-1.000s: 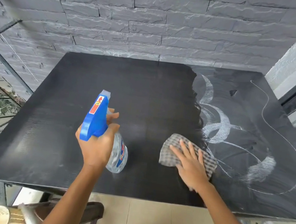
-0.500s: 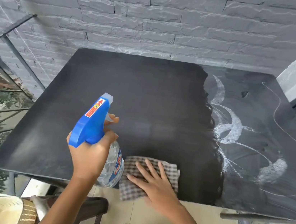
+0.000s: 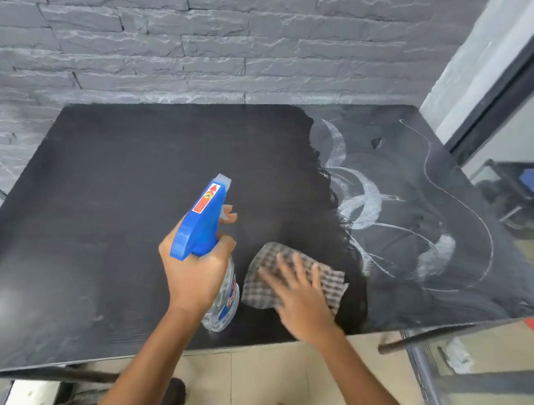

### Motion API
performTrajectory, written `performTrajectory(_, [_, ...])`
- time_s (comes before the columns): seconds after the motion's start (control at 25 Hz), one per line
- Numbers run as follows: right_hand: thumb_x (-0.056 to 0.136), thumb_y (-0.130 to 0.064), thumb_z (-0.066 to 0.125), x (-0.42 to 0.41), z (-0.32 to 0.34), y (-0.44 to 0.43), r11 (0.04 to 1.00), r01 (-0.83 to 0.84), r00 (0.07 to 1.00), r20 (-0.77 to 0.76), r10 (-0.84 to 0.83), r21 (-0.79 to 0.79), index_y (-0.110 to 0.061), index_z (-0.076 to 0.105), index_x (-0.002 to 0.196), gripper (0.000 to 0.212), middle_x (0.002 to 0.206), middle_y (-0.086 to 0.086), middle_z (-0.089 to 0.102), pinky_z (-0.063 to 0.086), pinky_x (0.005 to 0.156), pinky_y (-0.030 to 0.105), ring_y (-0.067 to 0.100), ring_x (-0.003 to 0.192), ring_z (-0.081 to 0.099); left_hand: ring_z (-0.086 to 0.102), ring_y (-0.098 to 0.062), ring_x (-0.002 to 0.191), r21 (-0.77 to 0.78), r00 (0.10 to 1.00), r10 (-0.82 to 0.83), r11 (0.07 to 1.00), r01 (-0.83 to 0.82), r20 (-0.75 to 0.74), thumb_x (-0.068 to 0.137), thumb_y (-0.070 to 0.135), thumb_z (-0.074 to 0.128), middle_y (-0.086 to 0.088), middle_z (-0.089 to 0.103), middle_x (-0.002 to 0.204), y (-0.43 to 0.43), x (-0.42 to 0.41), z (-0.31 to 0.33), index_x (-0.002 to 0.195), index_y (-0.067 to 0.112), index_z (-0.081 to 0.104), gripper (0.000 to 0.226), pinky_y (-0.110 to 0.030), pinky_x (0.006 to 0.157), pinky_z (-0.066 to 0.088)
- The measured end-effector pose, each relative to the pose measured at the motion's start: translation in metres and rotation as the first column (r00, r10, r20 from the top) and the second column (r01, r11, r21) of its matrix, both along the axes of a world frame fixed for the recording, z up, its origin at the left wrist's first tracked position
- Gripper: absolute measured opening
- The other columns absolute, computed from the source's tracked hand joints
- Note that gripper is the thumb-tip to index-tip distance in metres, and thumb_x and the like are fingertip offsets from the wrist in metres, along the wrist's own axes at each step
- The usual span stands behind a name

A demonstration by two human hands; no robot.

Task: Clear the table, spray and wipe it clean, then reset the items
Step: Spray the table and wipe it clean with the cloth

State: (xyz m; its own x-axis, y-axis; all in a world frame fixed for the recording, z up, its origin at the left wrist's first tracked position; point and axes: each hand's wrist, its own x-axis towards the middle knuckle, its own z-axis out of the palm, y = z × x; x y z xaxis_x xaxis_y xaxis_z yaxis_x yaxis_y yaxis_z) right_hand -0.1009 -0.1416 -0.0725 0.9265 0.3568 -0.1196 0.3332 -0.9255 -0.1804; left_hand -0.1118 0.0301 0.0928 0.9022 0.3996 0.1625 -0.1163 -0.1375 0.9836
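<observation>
Left hand: the left hand (image 3: pixel 193 274) is clamped around the neck of the clear plastic spray bottle with the blue trigger head (image 3: pixel 201 224); one finger is seen at the trigger. The bottle is held above the near edge of the table, at about 6 o'clock of the top, nozzle directed toward 12 o'clock.

Spray bottle handling: it is judged light and rigid, perhaps a little slippery if wet. It is best held at the narrow neck under the head, as is done now. How much liquid remains cannot be told.

Right hand: the right hand (image 3: pixel 301 295) is laid flat with the fingers spread apart, pressed on the brown and white checked cloth (image 3: pixel 296 279). Nothing is gripped; the cloth is only pinned under the palm.

Cloth handling: it is judged soft, thin and limp, so it may bunch or slip out under the palm. A flat, wide pressure in the middle is judged better than a pinch at one corner.

Cloth place: it lies on the table, just right of the bottle, at about 5 o'clock of the top.

Table: the black square wooden table (image 3: pixel 108 181) carries no items. The left and middle part looks dark and even.

Far right part: white curved smears (image 3: pixel 365 203) are seen toward 2 and 3 o'clock, so wiping is judged unfinished there.

Behind: a grey stone-brick wall (image 3: pixel 178 37) stands at 12 o'clock.
</observation>
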Motion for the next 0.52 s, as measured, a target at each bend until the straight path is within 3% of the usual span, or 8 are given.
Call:
performTrajectory(0.08, [0.084, -0.025, 0.051, -0.039, -0.009, -0.008, 0.994, -0.103, 0.995, 0.013, 0.103, 0.026, -0.049, 0.003, 0.144, 0.080, 0.155, -0.007, -0.012, -0.018, 0.109, 0.054, 0.029, 0.141, -0.020, 0.062, 0.002, 0.071, -0.001, 1.000, -0.005, 1.000, 0.005, -0.002, 0.071, -0.017, 0.055, 0.026, 0.068, 0.080, -0.002, 0.003, -0.004, 0.080, 0.019, 0.064, 0.038, -0.010, 0.065, 0.046])
performTrajectory(0.16, [0.082, -0.020, 0.047, -0.063, -0.013, -0.032, 0.995, -0.100, 0.995, 0.009, 0.100, 0.011, -0.054, -0.006, 0.142, 0.087, 0.154, -0.012, -0.016, -0.019, 0.110, 0.050, 0.022, 0.139, -0.028, 0.062, 0.003, 0.070, -0.010, 1.000, -0.013, 1.000, 0.013, -0.005, 0.072, -0.017, 0.055, 0.026, 0.068, 0.078, -0.004, 0.004, -0.006, 0.080, 0.019, 0.064, 0.038, -0.007, 0.064, 0.046])
performTrajectory(0.28, [0.086, -0.020, 0.047, -0.051, -0.007, -0.063, 0.998, 0.054, 0.998, -0.016, -0.055, -0.024, -0.057, -0.008, 0.140, 0.085, 0.154, -0.016, -0.016, -0.017, 0.112, 0.045, 0.018, 0.142, -0.023, 0.063, 0.005, 0.074, -0.033, 0.999, -0.035, 0.999, 0.035, 0.005, 0.076, -0.010, 0.058, 0.027, 0.067, 0.077, -0.007, -0.001, -0.007, 0.082, 0.017, 0.063, 0.029, -0.004, 0.066, 0.045])
performTrajectory(0.44, [0.095, -0.038, 0.041, 0.012, 0.007, -0.045, 0.954, 0.291, 0.956, -0.009, -0.292, -0.070, -0.045, 0.000, 0.145, 0.065, 0.159, -0.002, -0.006, -0.005, 0.113, 0.054, 0.027, 0.145, -0.009, 0.064, 0.004, 0.077, -0.065, 0.999, -0.030, 0.997, 0.032, 0.036, 0.073, 0.007, 0.056, 0.024, 0.068, 0.077, -0.005, -0.008, -0.010, 0.073, 0.025, 0.061, 0.019, -0.006, 0.070, 0.045])
performTrajectory(0.52, [0.096, -0.043, 0.038, 0.024, 0.007, -0.026, 0.941, 0.327, 0.944, -0.003, -0.329, -0.091, -0.042, -0.002, 0.146, 0.064, 0.159, 0.002, -0.007, -0.005, 0.112, 0.058, 0.031, 0.144, -0.010, 0.064, 0.004, 0.077, -0.057, 0.999, -0.033, 0.998, 0.035, 0.044, 0.072, 0.008, 0.055, 0.018, 0.067, 0.078, -0.004, -0.009, -0.011, 0.070, 0.026, 0.060, 0.019, -0.006, 0.071, 0.045])
